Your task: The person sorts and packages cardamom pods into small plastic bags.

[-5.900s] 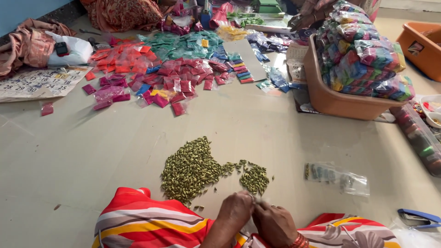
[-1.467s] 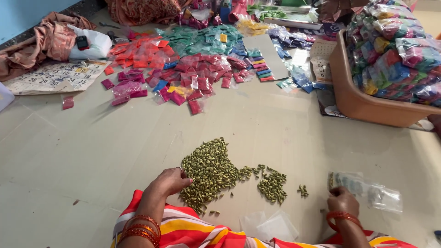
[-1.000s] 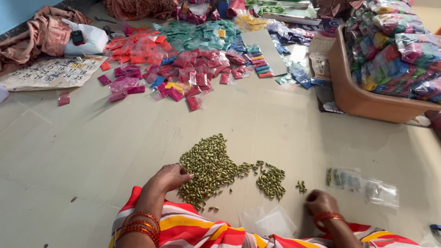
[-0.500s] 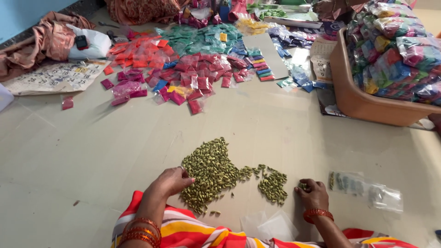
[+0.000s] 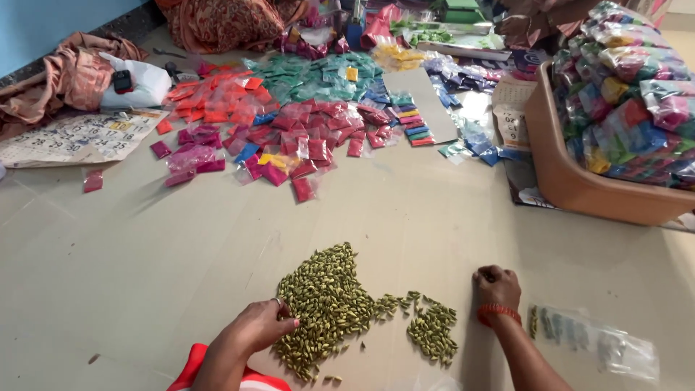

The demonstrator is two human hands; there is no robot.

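Head view: we sort green pods [image 5: 326, 304] on the floor [image 5: 145, 275].
Our left hand [image 5: 257, 329] rests half-curled, gripping nothing, at the big pile's edge; our right hand [image 5: 496, 284] is closed, whether on pods we cannot tell, beside the small pile [image 5: 433, 333]. We do best drawing few pods, keeping piles apart.

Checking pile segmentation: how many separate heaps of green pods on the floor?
2. The large heap lies under the left hand; the small heap sits beside the right hand. A thin trail of loose pods links them.
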